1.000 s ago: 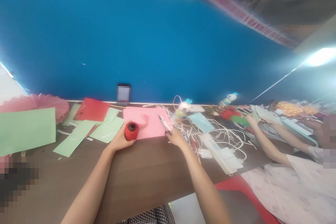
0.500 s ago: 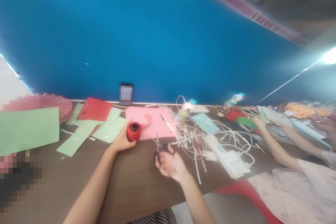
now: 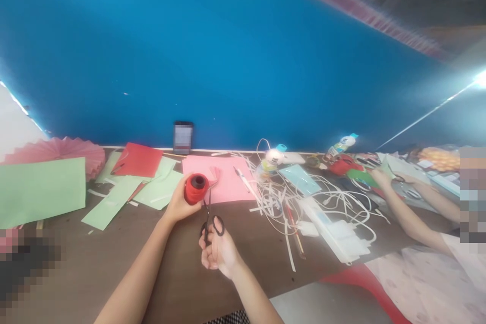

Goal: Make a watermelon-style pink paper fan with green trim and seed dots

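My left hand [image 3: 181, 202] is wrapped round a spool of red thread [image 3: 195, 192], tilted with its dark core facing up. Just to the right of it, my right hand [image 3: 219, 252] has its fingers in the handles of a pair of black-handled scissors [image 3: 207, 223]. The scissor blades point up, close beside the spool; whether they touch it I cannot tell. Behind the spool, a small folded pink paper fan [image 3: 214, 174] shows at its right side, over a sheet of pink paper [image 3: 231, 190]. A pen [image 3: 243, 179] lies across that sheet.
Green paper [image 3: 114, 202] and red paper [image 3: 142, 159] lie to the left, by a pleated pink paper fan [image 3: 68, 151]. On the right are tangled white cables [image 3: 341, 192], a power strip [image 3: 330, 235], and paper strips. Another person's hand [image 3: 381, 179] works at far right.
My right hand has moved left with the scissors, bringing the blades up to the spool. The spool in my left hand has tilted and risen slightly.
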Available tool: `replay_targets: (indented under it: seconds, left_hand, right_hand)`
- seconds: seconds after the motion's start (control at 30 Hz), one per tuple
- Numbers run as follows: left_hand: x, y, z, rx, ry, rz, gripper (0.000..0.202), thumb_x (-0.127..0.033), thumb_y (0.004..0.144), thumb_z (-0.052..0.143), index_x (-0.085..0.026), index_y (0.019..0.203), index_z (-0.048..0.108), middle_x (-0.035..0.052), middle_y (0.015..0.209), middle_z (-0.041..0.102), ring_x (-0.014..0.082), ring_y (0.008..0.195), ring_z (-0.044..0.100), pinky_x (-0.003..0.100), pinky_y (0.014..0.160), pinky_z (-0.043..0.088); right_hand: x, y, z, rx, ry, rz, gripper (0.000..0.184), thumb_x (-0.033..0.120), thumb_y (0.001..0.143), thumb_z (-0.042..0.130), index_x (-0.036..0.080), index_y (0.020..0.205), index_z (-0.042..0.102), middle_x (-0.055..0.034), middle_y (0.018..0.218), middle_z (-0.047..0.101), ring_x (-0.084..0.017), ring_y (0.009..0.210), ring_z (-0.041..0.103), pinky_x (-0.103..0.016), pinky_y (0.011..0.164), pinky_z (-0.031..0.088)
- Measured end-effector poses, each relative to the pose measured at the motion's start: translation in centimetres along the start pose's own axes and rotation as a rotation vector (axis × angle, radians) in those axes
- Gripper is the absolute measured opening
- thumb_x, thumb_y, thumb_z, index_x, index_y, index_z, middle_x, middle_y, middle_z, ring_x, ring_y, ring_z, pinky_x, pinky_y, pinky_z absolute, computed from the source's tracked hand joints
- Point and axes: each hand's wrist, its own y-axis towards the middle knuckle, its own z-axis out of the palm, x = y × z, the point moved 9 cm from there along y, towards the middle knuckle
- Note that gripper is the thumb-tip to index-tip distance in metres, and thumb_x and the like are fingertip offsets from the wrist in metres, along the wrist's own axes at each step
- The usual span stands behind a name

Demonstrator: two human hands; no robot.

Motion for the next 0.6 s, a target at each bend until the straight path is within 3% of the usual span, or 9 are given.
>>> replay_targets:
  seconds: [0.6]
  left_hand:
    - [0.8,0.1,-1.7,-0.185,0.066,-0.017,0.071,-0.024,0.062,0.067,-0.020,0.123,0.031,0.0101,0.120,0.044,0.0264,0.113,0.044,0.042,0.093,0.039]
  right_hand:
    - [1.8,3.5,1.0,-0.085,-0.012,-0.253,0.052,0.070,0.066,0.047,0.020,0.078,0.039,0.0098,0.054,0.041,-0.010,0.027,0.050,-0.015,0.021,0.021]
